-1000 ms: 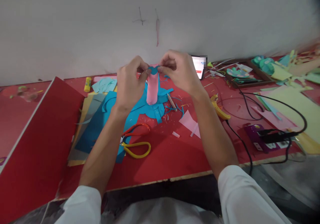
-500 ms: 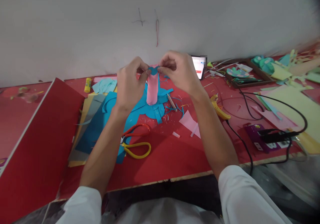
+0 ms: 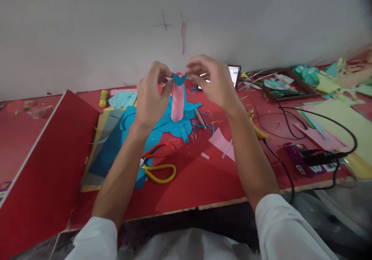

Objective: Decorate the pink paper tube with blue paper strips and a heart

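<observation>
A pink paper tube or rolled strip [image 3: 177,103] rises among blue paper pieces. At its top sits a small blue paper piece [image 3: 179,80], shaped like a heart or a notched band. My left hand [image 3: 154,93] has thumb and forefinger closed at the left edge of this blue piece. On the other side, my right hand [image 3: 213,81] holds its fingers loosely apart, just off the right edge, with nothing visible in them. Blue paper [image 3: 157,130] spreads below the tube. Scissors with one red and one yellow handle [image 3: 159,173] lie nearer me.
A glue stick [image 3: 103,98] stands at the back left, beside an upright red board [image 3: 49,155]. A lit phone [image 3: 234,75] leans behind my right hand. To the right are a yellow glue gun [image 3: 257,130], a dark tray [image 3: 302,93], black cables and a purple box [image 3: 302,163].
My right fingers have parted and drawn slightly right, off the blue piece. More of the blue piece shows, with its notched top. My left hand has barely shifted.
</observation>
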Tool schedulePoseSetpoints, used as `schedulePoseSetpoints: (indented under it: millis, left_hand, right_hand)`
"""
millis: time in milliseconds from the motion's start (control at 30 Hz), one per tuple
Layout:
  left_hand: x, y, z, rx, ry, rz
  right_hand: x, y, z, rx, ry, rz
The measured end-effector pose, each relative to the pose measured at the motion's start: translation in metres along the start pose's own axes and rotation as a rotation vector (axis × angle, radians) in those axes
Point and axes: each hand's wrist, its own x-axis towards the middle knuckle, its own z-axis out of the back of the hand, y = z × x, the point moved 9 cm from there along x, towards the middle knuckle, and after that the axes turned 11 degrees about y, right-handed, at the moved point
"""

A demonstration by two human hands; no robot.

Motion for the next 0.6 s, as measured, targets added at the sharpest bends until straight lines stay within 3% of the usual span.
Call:
schedulePoseSetpoints:
  millis: [167, 267, 333, 467, 600]
  left_hand:
    - [-0.036, 0.001, 0.005, -0.003, -0.137, -0.027]
    - [-0.067, 0.007, -0.007, 0.029, -0.147, -0.019]
    - [-0.087, 0.013, -0.018, 0.05, -0.126, -0.002]
    - [-0.118, 0.031, -0.043, 0.106, -0.024, 0.088]
    - [-0.13, 0.037, -0.058, 0.123, 0.091, 0.077]
  right_hand:
    - [-0.044, 0.007, 0.013, -0.203, -0.158, -0.002]
    - [-0.078, -0.009, -0.002, -0.399, -0.138, -0.096]
    - [-0.097, -0.028, -0.019, -0.527, -0.072, -0.205]
    - [-0.113, -0.067, -0.064, -0.724, 0.268, -0.392]
    - [-0.115, -0.083, -0.078, -0.808, 0.427, -0.457]
